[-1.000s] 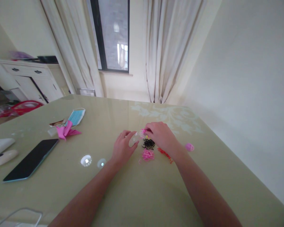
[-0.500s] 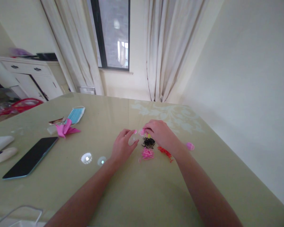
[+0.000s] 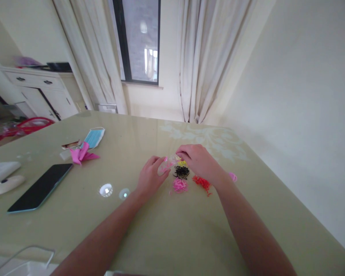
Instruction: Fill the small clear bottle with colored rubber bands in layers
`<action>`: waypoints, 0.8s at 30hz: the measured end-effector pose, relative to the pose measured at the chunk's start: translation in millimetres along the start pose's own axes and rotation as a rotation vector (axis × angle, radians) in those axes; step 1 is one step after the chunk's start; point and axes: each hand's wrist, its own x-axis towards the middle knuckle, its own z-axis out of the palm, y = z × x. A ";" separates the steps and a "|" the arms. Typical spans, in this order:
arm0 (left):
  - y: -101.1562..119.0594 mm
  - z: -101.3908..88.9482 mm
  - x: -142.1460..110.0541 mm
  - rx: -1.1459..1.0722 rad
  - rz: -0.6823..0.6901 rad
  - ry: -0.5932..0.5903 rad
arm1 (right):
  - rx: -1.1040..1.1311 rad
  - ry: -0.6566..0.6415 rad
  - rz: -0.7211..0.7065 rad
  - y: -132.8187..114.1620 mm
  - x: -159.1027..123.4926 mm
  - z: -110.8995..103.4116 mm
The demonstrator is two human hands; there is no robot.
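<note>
The small loose pile of strands (image 3: 182,172) is black, the tangled pile nearest it (image 3: 180,185) pink, and the straggling heap (image 3: 201,183) red-orange. Pale leafy scrollwork (image 3: 207,138) patterns the glossy olive-green tabletop (image 3: 161,237); the pleated face mask (image 3: 94,138) is light blue edged white.

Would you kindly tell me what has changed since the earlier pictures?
The pink strands between the hands have spread left, toward the left hand; the right hand has shifted slightly right. Whether it let anything go is unclear. The black pile and red pile stayed put.

I see one clear thing (image 3: 173,158) with pink bits (image 3: 166,165) in it, near the yellow (image 3: 182,163) and black (image 3: 181,172) piles.
</note>
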 end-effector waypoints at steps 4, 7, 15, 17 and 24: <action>0.1 0.2 -0.2 -0.017 -0.003 0.003 | 0.120 -0.032 0.012 2.7 -3.3 -2.9; -0.2 1.1 -0.2 -0.026 -0.002 -0.001 | 0.120 -0.008 0.004 4.7 -2.5 -1.1; 3.7 -0.8 -0.5 -0.094 0.054 -0.027 | 0.204 0.136 -0.026 15.0 7.0 10.9; 4.4 -0.9 -1.0 -0.109 0.089 -0.039 | 0.277 0.051 -0.026 14.8 7.4 14.8; 5.1 -1.3 -2.5 0.026 0.134 -0.045 | 0.014 -0.019 -0.110 -3.2 4.8 28.1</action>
